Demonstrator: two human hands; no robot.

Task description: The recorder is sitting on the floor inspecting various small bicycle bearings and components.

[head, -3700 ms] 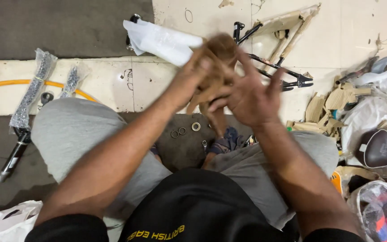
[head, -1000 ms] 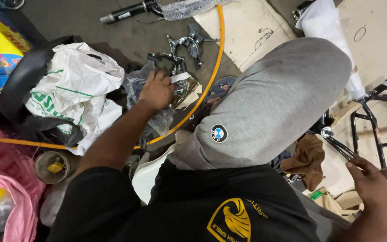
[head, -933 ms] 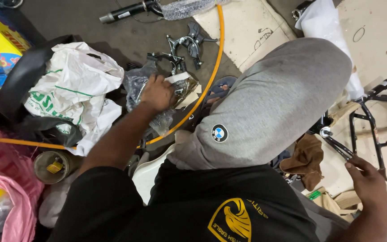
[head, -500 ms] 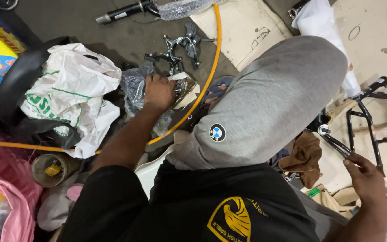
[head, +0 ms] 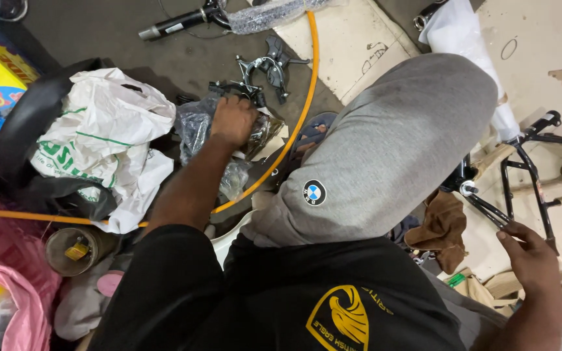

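your left hand (head: 232, 120) is down on the clear plastic bag of parts (head: 211, 133), which lies on the floor just left of your raised grey knee (head: 391, 149). the fingers are curled down into the crumpled plastic; whether they have closed on a part inside the bag, i cannot tell. your right hand (head: 531, 257) is well off to the right of the knee, fingers pinched narrow around a thin black tube of the black metal frame (head: 521, 175), which lies on the pale floor there.

judging from how things lie, you are only partway through: the frame is bare where you hold it, no part from the bag is in your left hand that can be seen, and the loose hardware is untouched on the floor.

counting around the knee: two black brake calipers (head: 265, 68) lie above and left of it, just beyond the bag. one orange hose (head: 297, 127) curves past its left edge, touching the bag. one white plastic bag with green print (head: 108, 140) sits further left, one brown rag (head: 443, 227) just right of the knee, one black handlebar stem (head: 180, 23) at the top, and one small open tin (head: 73, 247) at lower left.
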